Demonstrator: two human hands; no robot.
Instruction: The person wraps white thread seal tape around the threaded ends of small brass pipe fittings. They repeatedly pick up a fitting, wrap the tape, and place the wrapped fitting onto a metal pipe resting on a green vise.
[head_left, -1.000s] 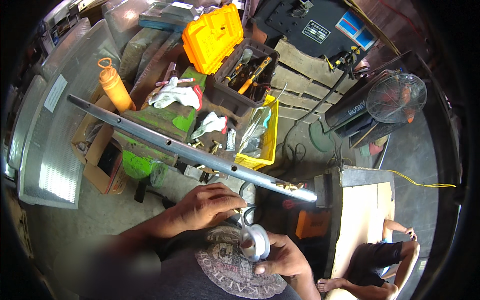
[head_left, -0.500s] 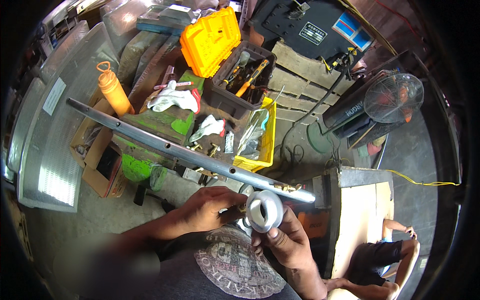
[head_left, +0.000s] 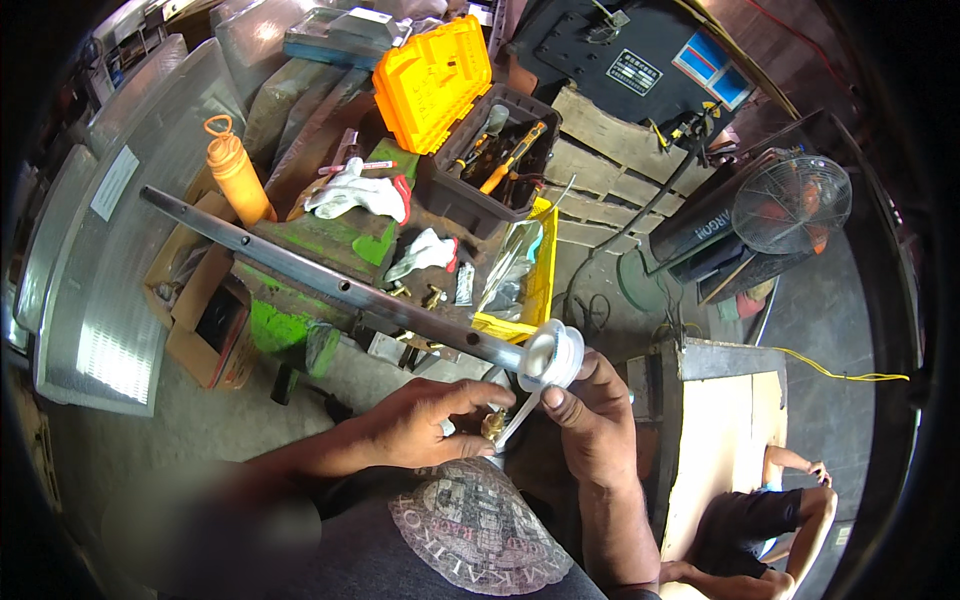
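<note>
My left hand (head_left: 415, 425) pinches a small brass fitting (head_left: 493, 424) between thumb and fingertips, in front of my chest. My right hand (head_left: 600, 420) grips a white spool of thread seal tape (head_left: 568, 352). A strand of white tape (head_left: 518, 418) stretches from the spool down to the fitting. Just beyond both hands, a long metal tube (head_left: 295, 268) with holes along its side runs from far left to near right; the spool and right hand cover its near end. Several brass fittings (head_left: 433, 297) lie on the bench behind the tube, by a small white tube (head_left: 465, 284).
White work gloves (head_left: 352, 192) lie on the green-stained bench, beside an orange bottle (head_left: 236, 170). An open toolbox (head_left: 470, 185) and a yellow bin (head_left: 543, 270) stand behind. A cardboard box (head_left: 205, 345) is at left. A fan (head_left: 792, 203) and a seated person (head_left: 750, 525) are at right.
My right hand has raised the spool up and right, away from the left hand, and a length of tape now spans the gap. The brass fitting shows more clearly in my left fingers.
</note>
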